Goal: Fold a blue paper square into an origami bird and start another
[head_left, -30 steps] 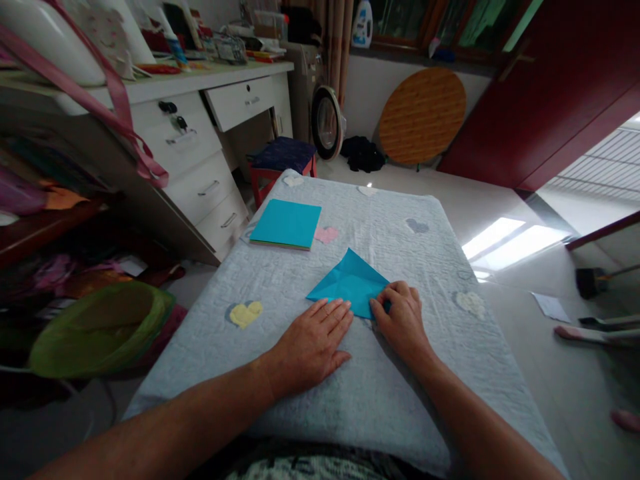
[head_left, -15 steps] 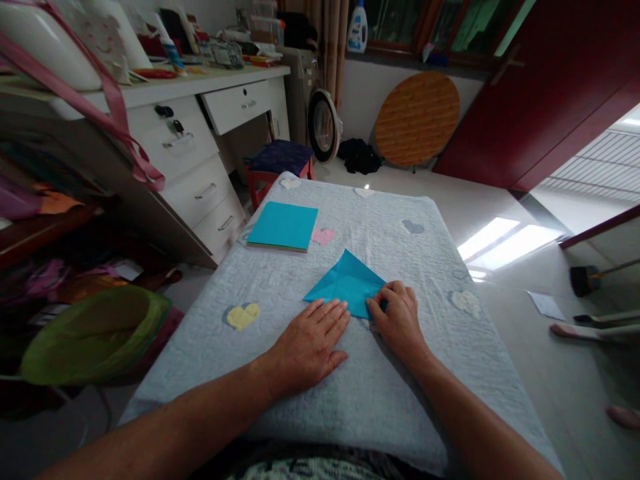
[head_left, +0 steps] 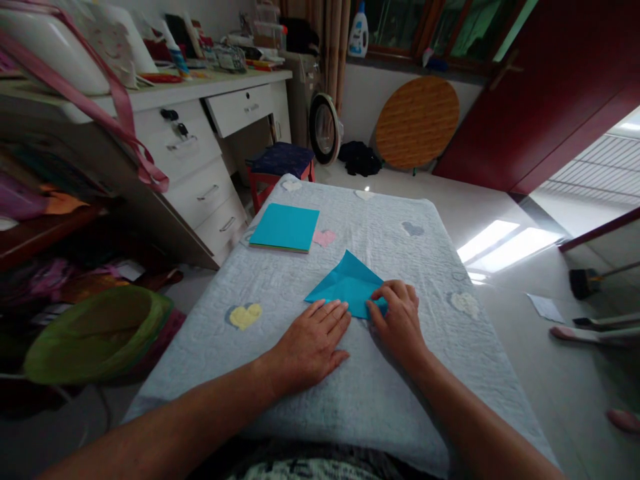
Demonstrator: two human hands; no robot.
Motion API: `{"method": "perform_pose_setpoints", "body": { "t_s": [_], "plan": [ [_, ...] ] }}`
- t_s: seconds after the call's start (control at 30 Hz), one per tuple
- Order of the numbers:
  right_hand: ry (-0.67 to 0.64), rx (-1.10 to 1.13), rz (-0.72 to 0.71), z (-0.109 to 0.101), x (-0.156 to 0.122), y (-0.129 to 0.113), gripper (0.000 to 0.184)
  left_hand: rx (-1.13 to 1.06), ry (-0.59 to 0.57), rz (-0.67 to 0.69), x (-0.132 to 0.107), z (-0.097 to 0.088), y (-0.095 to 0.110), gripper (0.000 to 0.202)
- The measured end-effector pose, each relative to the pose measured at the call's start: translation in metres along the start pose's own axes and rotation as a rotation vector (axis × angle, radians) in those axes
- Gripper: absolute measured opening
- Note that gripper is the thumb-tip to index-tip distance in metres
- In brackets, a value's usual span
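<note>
A folded piece of blue origami paper [head_left: 345,283] lies on the cloth-covered table in front of me, one corner pointing away. My left hand [head_left: 315,340] rests flat, its outstretched fingertips pressing the paper's near edge. At the right corner, my right hand [head_left: 397,310] has its fingers curled, thumb and forefinger gripping the paper; the corner itself is partly hidden under them. Farther back on the left sits a stack of square paper [head_left: 285,228], its top sheet blue.
A pale quilted cloth [head_left: 400,253] with heart patches covers the table. Beyond it are a stool [head_left: 283,160], an open washing machine door [head_left: 324,130] and a round wooden board [head_left: 417,123]. White drawers [head_left: 200,173] and a green-lined bin [head_left: 95,333] stand at left.
The view has shifted very slightly. My right forefinger has moved a little left over the paper's corner; my left hand stays put.
</note>
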State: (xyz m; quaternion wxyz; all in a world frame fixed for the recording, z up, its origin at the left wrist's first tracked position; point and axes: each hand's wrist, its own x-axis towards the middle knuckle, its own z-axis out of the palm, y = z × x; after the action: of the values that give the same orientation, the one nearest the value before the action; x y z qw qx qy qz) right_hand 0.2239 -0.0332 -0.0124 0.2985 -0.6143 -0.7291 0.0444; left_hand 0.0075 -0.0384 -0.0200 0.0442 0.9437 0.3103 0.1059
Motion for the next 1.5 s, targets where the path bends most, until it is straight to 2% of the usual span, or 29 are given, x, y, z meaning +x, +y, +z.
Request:
{"method": "perform_pose_setpoints", "body": {
  "t_s": [0.13, 0.27, 0.57, 0.8, 0.93, 1.0, 1.13, 1.23, 1.5],
  "plan": [
    [-0.157, 0.11, -0.304, -0.007, -0.01, -0.014, 0.019, -0.009, 0.021, -0.012, 0.0, 0.002, 0.0, 0.057],
    [-0.161, 0.045, -0.412, -0.004, -0.019, -0.019, 0.025, -0.007, 0.02, -0.015, 0.001, 0.004, 0.0, 0.057],
    [-0.154, -0.104, -0.422, 0.006, -0.024, -0.013, 0.032, 0.007, 0.039, -0.008, 0.0, 0.005, 0.0, 0.056],
    [-0.238, -0.179, -0.431, -0.001, -0.02, -0.02, 0.031, 0.06, 0.058, -0.046, -0.004, 0.0, -0.002, 0.052],
    [-0.34, -0.265, -0.427, -0.008, -0.011, -0.032, 0.027, 0.06, 0.048, -0.074, -0.01, -0.008, -0.009, 0.046],
    [-0.383, -0.31, -0.421, -0.009, -0.007, -0.038, 0.027, 0.023, 0.072, -0.129, -0.012, -0.015, -0.017, 0.04],
    [-0.399, -0.351, -0.395, -0.007, -0.004, -0.048, 0.035, -0.162, 0.162, -0.339, -0.007, -0.027, -0.04, 0.029],
    [-0.392, -0.375, -0.384, -0.004, -0.003, -0.05, 0.04, -0.276, 0.139, -0.401, 0.001, -0.029, -0.052, 0.02],
    [-0.35, -0.346, -0.369, 0.002, -0.008, -0.048, 0.045, -0.279, 0.142, -0.559, 0.01, -0.016, -0.053, 0.008]
  ]
}}
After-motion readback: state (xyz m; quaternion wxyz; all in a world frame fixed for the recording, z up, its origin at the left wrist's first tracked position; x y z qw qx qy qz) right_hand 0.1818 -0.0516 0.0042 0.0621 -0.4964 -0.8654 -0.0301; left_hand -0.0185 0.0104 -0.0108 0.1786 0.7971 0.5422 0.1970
